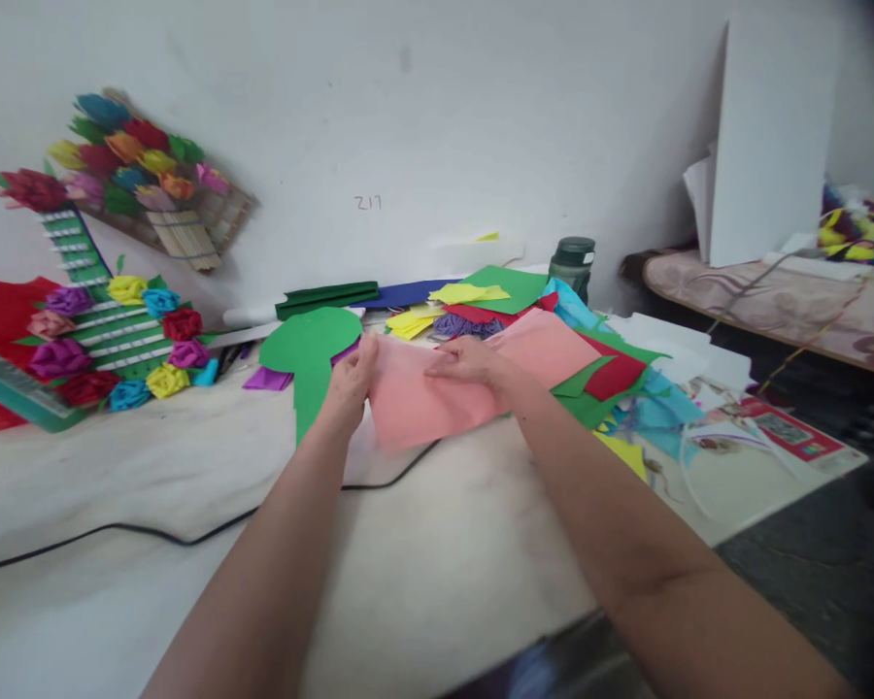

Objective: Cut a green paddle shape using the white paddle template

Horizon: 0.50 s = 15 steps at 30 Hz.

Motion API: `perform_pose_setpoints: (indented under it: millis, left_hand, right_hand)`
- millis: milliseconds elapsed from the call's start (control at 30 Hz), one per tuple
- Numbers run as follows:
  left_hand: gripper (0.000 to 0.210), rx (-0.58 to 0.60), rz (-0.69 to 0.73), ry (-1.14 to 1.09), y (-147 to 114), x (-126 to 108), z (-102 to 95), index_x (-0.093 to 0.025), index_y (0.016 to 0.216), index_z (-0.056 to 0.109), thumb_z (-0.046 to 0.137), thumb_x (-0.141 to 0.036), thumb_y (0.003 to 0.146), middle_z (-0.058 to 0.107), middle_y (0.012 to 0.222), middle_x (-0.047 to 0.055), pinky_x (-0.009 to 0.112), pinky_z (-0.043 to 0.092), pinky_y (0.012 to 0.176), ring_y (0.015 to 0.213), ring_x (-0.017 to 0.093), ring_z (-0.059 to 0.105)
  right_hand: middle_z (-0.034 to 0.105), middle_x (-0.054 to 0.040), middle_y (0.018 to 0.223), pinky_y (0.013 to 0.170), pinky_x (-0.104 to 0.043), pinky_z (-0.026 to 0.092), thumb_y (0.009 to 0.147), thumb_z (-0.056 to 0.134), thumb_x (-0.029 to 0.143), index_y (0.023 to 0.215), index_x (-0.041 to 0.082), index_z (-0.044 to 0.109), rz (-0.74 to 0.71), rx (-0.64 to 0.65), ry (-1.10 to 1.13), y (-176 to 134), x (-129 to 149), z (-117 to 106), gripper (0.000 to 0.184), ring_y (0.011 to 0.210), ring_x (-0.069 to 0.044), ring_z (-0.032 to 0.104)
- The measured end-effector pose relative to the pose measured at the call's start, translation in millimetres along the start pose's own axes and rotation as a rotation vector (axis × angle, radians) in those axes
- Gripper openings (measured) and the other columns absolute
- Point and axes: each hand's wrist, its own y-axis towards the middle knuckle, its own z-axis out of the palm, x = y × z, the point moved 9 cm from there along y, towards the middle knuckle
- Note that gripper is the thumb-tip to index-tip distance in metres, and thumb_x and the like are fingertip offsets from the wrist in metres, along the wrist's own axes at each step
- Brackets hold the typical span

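A pink sheet of paper (429,403) is stretched between my hands above the tabletop. My left hand (355,381) pinches its left edge. Fingers of my right hand (470,361) are closed on the sheet near its upper middle. Just left of the paper lies a green cut-out shape (310,345) with a rounded top and a long stem. To the right, another pink piece (546,348) rests over the pile; my right wrist partly hides where the two pink areas meet.
Coloured paper scraps (626,374), purple yarn (467,327) and a dark bottle (574,262) are at the back right. Paper roses (62,357) decorate a green-striped piece on the left. A black cable (189,539) crosses the white table (437,573).
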Motion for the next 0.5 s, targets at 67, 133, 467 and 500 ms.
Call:
perform_pose_setpoints:
  millis: [67,133,467,500]
  left_hand:
    - [0.052,0.174,-0.092,-0.138,-0.9,8.0,10.8,-0.012,0.081,0.064,0.052,-0.061,0.068,0.063,0.069,0.01,0.029,0.046,0.056,0.067,0.021,0.061]
    - [0.046,0.307,-0.151,-0.19,-4.2,11.9,18.1,-0.011,0.083,0.065,0.067,-0.051,0.06,0.065,0.077,0.012,0.029,0.047,0.057,0.07,0.022,0.062]
    - [0.035,0.346,-0.132,-0.18,-8.7,7.2,17.4,-0.013,0.08,0.069,0.073,-0.037,0.056,0.068,0.086,0.012,0.029,0.049,0.059,0.073,0.023,0.062]
    - [0.034,0.344,-0.135,-0.183,-8.7,7.3,17.2,-0.013,0.079,0.069,0.073,-0.037,0.056,0.068,0.086,0.012,0.029,0.049,0.059,0.073,0.022,0.062]
  right_hand:
    - [0.042,0.003,0.057,0.052,-0.023,0.026,0.068,0.056,0.049,0.057,0.018,0.047,0.026,-0.026,0.015,-1.1,-1.4,-4.7,0.034,0.058,-0.011,0.039]
    - [0.038,0.0036,0.056,0.052,-0.023,0.024,0.069,0.056,0.047,0.055,0.018,0.044,0.009,-0.065,0.033,-0.9,-0.5,-10.1,0.034,0.056,-0.01,0.036]
    - [0.048,0.0029,0.059,0.054,-0.023,0.032,0.067,0.058,0.044,0.08,0.016,0.061,0.068,-0.08,0.39,12.7,-17.8,-22.4,0.031,0.054,-0.009,0.042]
    - [0.048,0.0031,0.059,0.053,-0.023,0.033,0.067,0.058,0.043,0.081,0.016,0.061,0.087,-0.092,0.43,13.6,-21.4,-23.4,0.031,0.053,-0.009,0.041]
